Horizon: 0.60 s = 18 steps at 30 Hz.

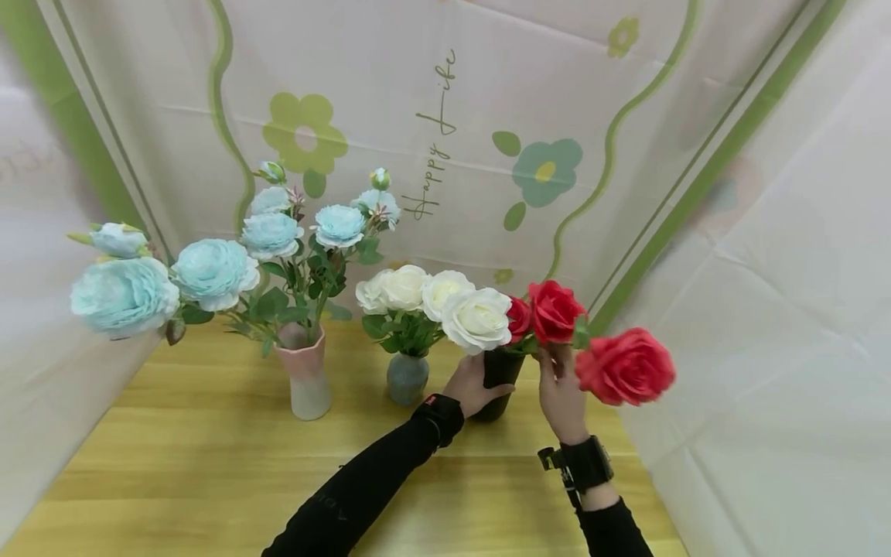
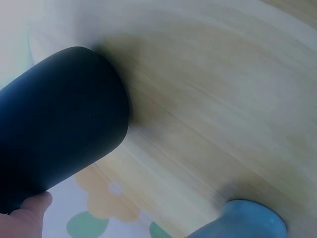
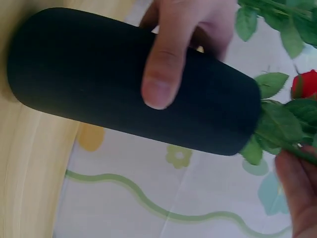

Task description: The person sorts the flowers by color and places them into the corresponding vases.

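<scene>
My left hand grips a black vase that stands on the table, the thumb lying across its near side. Red roses with green leaves rise from the vase mouth, one large bloom leaning far out to the right. Just above the rim my right hand pinches a green rose stem between its fingers. In the left wrist view the lower part of the vase and a fingertip show.
Left of the black vase stands a small grey-blue vase of white roses, which overlap my left hand's side. Farther left, a pink and white vase holds tall pale blue flowers. A printed cloth hangs behind the wooden table.
</scene>
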Tool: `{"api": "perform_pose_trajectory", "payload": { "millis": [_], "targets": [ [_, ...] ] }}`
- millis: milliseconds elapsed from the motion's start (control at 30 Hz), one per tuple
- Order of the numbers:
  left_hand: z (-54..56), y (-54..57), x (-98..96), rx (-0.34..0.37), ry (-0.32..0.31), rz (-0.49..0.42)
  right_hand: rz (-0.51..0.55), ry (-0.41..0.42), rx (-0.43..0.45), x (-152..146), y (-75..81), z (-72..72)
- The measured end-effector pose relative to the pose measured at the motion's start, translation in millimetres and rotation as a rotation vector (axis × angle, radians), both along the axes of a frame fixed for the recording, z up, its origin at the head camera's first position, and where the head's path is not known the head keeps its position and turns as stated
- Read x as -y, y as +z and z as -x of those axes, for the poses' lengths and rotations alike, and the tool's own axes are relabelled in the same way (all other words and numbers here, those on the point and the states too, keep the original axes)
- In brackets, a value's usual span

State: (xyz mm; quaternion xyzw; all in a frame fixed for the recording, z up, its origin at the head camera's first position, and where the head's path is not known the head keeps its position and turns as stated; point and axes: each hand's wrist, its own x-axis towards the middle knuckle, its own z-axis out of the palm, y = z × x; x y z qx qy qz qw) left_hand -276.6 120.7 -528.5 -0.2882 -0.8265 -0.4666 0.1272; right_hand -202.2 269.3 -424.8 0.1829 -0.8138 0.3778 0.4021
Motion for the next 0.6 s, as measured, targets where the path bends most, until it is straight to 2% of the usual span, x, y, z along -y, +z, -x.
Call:
{"api": "perform_pose_trajectory", "payload": {
  "millis": [33, 100, 200, 267, 333, 400, 500, 567, 600],
  "targets": [
    [-0.3, -0.1, 0.0, -0.007, 0.000, 0.000, -0.166, -0.076, -0.013, -2, -5.6, 3.0],
    [-1.1, 0.1, 0.2, -0.013, 0.001, 0.008, -0.438, -0.207, -0.120, -4, -14.4, 8.6],
    [-2.2, 1.3, 0.9, -0.013, -0.007, 0.006, -0.506, -0.203, -0.145, -5, -22.6, 14.7],
    [-2.1, 2.6, 0.7, -0.007, -0.019, -0.011, -0.290, -0.078, -0.037, -3, -24.7, 19.1],
    [-1.5, 3.8, 0.3, -0.005, -0.027, -0.022, -0.128, -0.025, 0.034, -2, -25.5, 22.5],
    [-0.8, 4.4, 0.1, -0.017, -0.037, -0.034, -0.124, -0.053, 0.046, -1, -25.2, 25.2],
    [-0.2, 5.0, 0.3, -0.035, -0.038, -0.036, -0.114, -0.047, 0.051, -1, -22.0, 28.1],
    [-0.1, 4.8, 0.3, -0.049, -0.037, -0.042, -0.162, -0.048, 0.065, 0, -19.1, 28.4],
    [-0.6, 5.0, 0.4, -0.047, -0.032, -0.040, -0.207, -0.036, 0.045, -1, -18.4, 27.1]
  ]
}}
